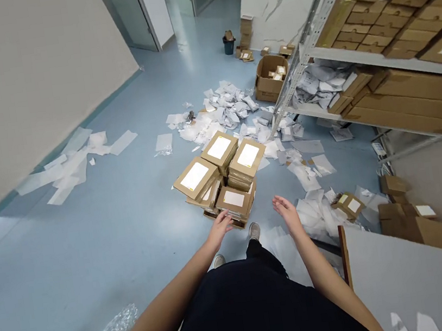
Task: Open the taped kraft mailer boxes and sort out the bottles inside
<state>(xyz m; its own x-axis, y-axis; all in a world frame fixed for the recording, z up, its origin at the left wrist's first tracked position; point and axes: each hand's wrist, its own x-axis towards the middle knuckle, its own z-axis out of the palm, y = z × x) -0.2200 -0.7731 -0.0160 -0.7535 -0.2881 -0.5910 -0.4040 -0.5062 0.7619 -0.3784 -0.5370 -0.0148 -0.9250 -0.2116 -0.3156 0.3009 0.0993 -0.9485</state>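
The left hand (220,227) is relaxed and half open, its fingers curving down at the near corner of a cluster of flat kraft cardboard mailer boxes (233,201). It looks to be at or just against the lowest box, though I cannot tell for certain whether it touches, and it is not closed around anything. The right hand (287,213) is open, with its fingers loosely spread, and it holds nothing; it hangs in the air just beside the cluster, above the floor. The boxes sit on the blue floor directly in front of the person's grey shoes (254,231), in at least 4 leaning piles, each with a white label on top. Loose white wrappers (230,110) are scattered beyond and to the right of them, and a small labelled box (348,205) lies on more of that paper near the right hand. Further ahead stands an open cardboard carton (268,77) beside metal shelving (377,50) loaded with flat boxes. A white table (418,280) takes up the lower right corner, and crumpled clear plastic (116,327) lies at lower left.
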